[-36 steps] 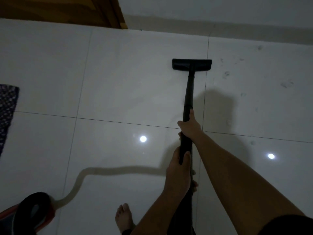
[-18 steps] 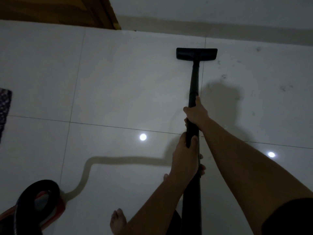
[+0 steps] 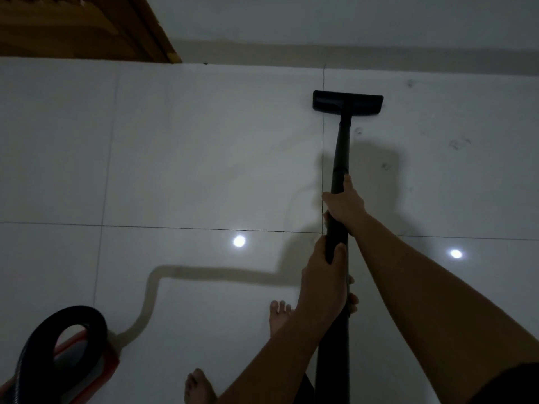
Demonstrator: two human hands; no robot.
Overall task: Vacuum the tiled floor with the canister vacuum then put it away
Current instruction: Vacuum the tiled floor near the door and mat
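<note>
Gripping the black vacuum wand (image 3: 339, 158) are both hands, one above the other along its length. The right hand (image 3: 344, 204) sits further down the tube toward the floor, its grip closed around the wand with the thumb laid along the top and the fingers curled under. The left hand (image 3: 323, 278) holds nearer the body, its grip also closed tight, thumb and forefinger pinched round the tube and the remaining fingertips showing on the far side. The two hands are close together but not touching.

The wand runs straight away from the person to the flat black floor head (image 3: 347, 102), which rests on the pale tiled floor (image 3: 189, 156) just right of a grout line and short of the wall (image 3: 350, 21). Faint smudges mark the tile to the right of the head.

The red canister (image 3: 84, 363) sits at the lower left, with the black hose (image 3: 62, 325) looping up over it. Two bare feet stand on the tile, one (image 3: 278, 314) beside the left forearm, the other (image 3: 198, 386) at the bottom edge. A wooden door (image 3: 81, 24) fills the upper left corner.
</note>
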